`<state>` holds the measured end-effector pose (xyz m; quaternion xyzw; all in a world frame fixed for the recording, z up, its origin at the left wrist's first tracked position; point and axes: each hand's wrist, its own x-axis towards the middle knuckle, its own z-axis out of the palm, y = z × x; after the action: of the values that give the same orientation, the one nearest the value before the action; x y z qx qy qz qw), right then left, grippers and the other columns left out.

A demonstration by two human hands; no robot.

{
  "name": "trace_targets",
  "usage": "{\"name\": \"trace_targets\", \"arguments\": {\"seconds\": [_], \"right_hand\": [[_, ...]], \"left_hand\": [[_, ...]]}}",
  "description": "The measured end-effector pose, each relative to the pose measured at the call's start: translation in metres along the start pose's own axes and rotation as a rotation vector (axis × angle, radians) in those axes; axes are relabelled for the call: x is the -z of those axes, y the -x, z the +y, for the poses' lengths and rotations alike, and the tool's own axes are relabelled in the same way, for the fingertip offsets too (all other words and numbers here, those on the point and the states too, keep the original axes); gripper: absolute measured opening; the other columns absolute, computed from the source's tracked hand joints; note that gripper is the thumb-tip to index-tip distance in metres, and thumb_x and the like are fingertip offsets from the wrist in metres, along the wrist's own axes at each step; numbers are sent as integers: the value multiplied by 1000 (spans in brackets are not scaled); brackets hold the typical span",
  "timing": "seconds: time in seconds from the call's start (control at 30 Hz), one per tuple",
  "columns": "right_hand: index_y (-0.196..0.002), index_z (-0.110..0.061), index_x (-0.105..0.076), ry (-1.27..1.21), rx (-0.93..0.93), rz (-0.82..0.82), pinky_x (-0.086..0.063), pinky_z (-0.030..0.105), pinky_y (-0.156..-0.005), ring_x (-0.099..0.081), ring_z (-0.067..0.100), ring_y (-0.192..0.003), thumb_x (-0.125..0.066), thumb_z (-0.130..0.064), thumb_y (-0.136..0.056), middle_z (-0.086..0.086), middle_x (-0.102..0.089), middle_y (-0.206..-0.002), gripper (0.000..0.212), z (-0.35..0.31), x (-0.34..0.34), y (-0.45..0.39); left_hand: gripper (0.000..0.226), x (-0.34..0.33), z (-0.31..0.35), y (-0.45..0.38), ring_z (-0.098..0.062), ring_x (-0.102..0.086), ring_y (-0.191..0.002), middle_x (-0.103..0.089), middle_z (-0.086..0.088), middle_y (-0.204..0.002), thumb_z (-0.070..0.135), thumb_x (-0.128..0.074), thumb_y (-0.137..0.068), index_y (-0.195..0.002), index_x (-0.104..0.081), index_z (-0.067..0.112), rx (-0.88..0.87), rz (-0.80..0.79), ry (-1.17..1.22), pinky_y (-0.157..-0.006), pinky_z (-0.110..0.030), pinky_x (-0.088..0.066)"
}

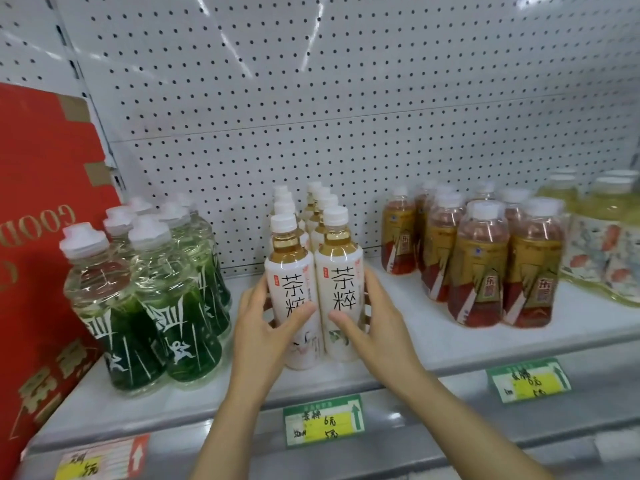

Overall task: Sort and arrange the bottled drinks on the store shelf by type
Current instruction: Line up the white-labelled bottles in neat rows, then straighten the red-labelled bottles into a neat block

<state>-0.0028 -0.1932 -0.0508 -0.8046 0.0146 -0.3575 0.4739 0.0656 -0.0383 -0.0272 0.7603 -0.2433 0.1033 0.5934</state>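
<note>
Left hand and right hand are cupping two upright white-labelled tea bottles standing directly ahead, fingers wrapping their lower labels

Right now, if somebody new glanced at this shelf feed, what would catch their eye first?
Probably the two hands at the centre: the left hand and right hand cup the front pair of white tea bottles, which head two rows running back to the pegboard. Next, the big red box on the far left, beside the green bottles. To the right stand the red-brown bottles.
</note>
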Motion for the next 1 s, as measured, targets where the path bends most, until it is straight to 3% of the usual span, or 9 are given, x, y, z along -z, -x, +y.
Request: {"name": "trace_targets", "arguments": {"seconds": [0.1, 0.2, 0.27, 0.37, 0.47, 0.57, 0.7, 0.83, 1.0], "right_hand": [[-131, -59, -31, 0, -21, -13, -56, 41, -90, -58, 5, -116, -64, -53, -81, -14, -57, -128, 60, 0, 1, 0], [-141, -44, -36, 88, -30, -27, -52, 36, -98, -55, 3, -119, -64, -52, -85, -14, -56, -132, 64, 3, 15, 9], [-144, -31, -40, 204, -2, 74, -48, 31, -100, -54, 5, -118, -64, -47, -89, -9, -58, -132, 62, 6, 34, 19], [-134, -19, -55, 271, 116, 282, -52, 31, -93, -58, 9, -109, -58, -46, -91, -6, -63, -120, 50, 21, 78, 30], [-127, -13, -60, 337, 178, 445, -52, 33, -94, -57, 13, -110, -59, -37, -91, -3, -61, -120, 44, 36, 130, 31], [-131, -15, -56, 413, 150, 551, -41, 30, -102, -49, 18, -122, -68, -27, -90, 2, -55, -128, 45, 49, 185, 24], [-145, -26, -41, 354, -5, 445, -37, 37, -109, -38, 19, -133, -72, -33, -87, 2, -41, -143, 66, 73, 229, 12], [-152, -37, -22, 286, -84, 279, -33, 34, -109, -32, 16, -139, -75, -44, -81, -4, -31, -152, 89, 91, 239, 6], [-148, -44, -27, 153, -48, 186, -50, 42, -99, -49, 8, -125, -77, -49, -76, -16, -50, -137, 87, 95, 244, -5]], "left_hand": [[65, -3, 2, 4, 5, -55, -103, -51, 22, -118, 31, -77, -81, -140, -50, 28, 2, 32, 2, -87, -26, -53], [83, -12, 7, 17, -12, -52, -125, -48, 10, -142, 52, -76, -75, -147, -41, 31, 18, 192, 28, -103, -42, -49], [80, -19, 20, 30, -14, -48, -128, -45, 6, -143, 58, -74, -78, -145, -41, 30, -84, 393, 16, -108, -44, -44], [61, -40, 42, 44, -24, -49, -125, -50, -6, -135, 40, -73, -88, -139, -48, 16, -338, 545, -41, -106, -50, -44], [50, -84, 55, 44, -28, -51, -125, -53, -2, -133, 36, -65, -92, -137, -50, 19, -455, 448, -74, -104, -54, -44], [50, -145, 73, 38, -15, -49, -127, -49, 9, -136, 40, -64, -93, -139, -47, 30, -345, 186, -83, -107, -47, -45], [73, -215, 85, 30, -14, -45, -132, -39, 8, -145, 46, -71, -87, -149, -35, 29, -154, -73, -48, -110, -43, -43], [84, -249, 85, 22, -16, -44, -134, -39, 2, -144, 48, -75, -83, -151, -33, 23, -46, -33, -78, -111, -45, -43], [92, -262, 86, 24, -15, -50, -128, -45, 4, -143, 52, -79, -76, -150, -35, 22, 17, 19, -64, -107, -43, -48]]}}
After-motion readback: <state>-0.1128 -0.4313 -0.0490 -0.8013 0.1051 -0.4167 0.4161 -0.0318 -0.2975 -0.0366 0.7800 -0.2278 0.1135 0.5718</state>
